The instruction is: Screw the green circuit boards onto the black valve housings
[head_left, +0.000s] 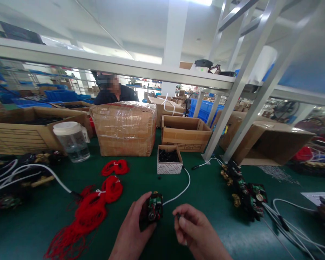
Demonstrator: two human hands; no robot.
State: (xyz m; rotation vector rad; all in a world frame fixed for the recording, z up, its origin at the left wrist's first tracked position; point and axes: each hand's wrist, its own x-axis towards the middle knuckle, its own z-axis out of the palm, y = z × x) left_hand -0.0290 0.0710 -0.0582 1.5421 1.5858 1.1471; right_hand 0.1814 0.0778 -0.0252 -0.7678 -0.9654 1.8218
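My left hand (135, 224) is wrapped around a small black housing with an open green circuit board (155, 207), low in the middle of the view. A white cable (180, 194) runs from its right side and curves up toward a small box of black parts (169, 156). To the right of the housing, my right hand (192, 227) pinches a small dark part (178, 216) between thumb and forefinger; its exact kind is too small to make out. The two hands are apart. One tiny black piece (159, 177) lies on the green table behind the housing.
Bundles of red cord (90, 213) lie to the left, near a lidded clear jar (73, 142). More circuit-board housings (243, 191) with white cables lie at right. Cardboard boxes (124, 130) line the back beneath a metal shelf (141, 68). A person (116, 92) sits opposite.
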